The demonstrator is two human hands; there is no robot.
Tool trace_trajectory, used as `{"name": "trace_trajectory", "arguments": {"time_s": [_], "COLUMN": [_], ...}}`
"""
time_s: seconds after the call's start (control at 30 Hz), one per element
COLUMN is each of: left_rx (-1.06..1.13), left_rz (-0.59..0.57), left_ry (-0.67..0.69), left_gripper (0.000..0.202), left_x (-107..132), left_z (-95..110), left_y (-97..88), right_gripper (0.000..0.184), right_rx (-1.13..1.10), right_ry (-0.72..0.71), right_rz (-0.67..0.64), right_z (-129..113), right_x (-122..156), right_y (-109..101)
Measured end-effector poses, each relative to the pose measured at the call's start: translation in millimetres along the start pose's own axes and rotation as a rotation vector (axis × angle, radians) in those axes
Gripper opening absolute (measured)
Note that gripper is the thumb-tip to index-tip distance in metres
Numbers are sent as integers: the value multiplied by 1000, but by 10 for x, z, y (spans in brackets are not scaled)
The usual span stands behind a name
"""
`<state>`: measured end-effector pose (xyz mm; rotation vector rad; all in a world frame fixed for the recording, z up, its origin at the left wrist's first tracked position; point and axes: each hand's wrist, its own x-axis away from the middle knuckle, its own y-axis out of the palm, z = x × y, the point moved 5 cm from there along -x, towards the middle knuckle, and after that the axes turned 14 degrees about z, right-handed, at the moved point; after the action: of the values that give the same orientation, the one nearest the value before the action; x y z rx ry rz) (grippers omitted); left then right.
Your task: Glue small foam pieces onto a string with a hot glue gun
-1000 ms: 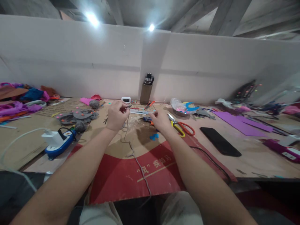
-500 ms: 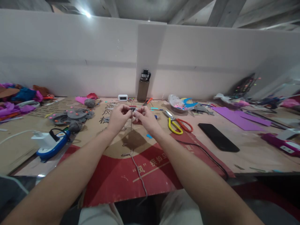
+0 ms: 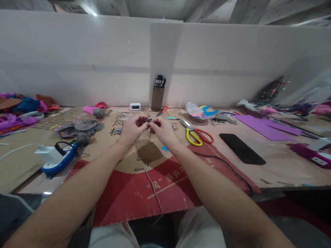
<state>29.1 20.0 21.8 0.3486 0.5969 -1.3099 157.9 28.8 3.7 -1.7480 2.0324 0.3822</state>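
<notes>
Head-worn view, forward and down

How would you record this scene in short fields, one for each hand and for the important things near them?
Left hand: fingertips pinched on a small grey piece, too small to identify
Right hand: fingertips at the same piece, meeting the left
Grey yarn: one strand hangs below the fingertips; another length lies across the cardboard
Scissors: red and yellow handles, lying right of the right hand
Phone: black, lying farther right
Bottle: upright before the white partition
</notes>
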Motion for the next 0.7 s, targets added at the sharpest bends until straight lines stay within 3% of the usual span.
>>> {"name": "trace_trajectory", "arguments": {"time_s": [0.2, 0.37, 0.53, 0.7], "left_rx": [126, 132, 24, -21], "left_rz": [-84, -77, -46, -5], "left_ry": [-127, -191, -128, -88], "left_gripper": [25, 24, 17, 18], "left_x": [19, 39, 34, 31], "left_z": [-27, -35, -18, -11], "left_y": [68, 80, 72, 53], "right_gripper": [8, 7, 5, 5], "right_rx": [217, 289, 308, 137], "right_ry": [-144, -204, -147, 5], "right_rz": [12, 29, 57, 34], "right_z": [-173, -209, -167, -80], "right_x": [37, 51, 53, 56], "right_y": [-42, -55, -56, -1]}}
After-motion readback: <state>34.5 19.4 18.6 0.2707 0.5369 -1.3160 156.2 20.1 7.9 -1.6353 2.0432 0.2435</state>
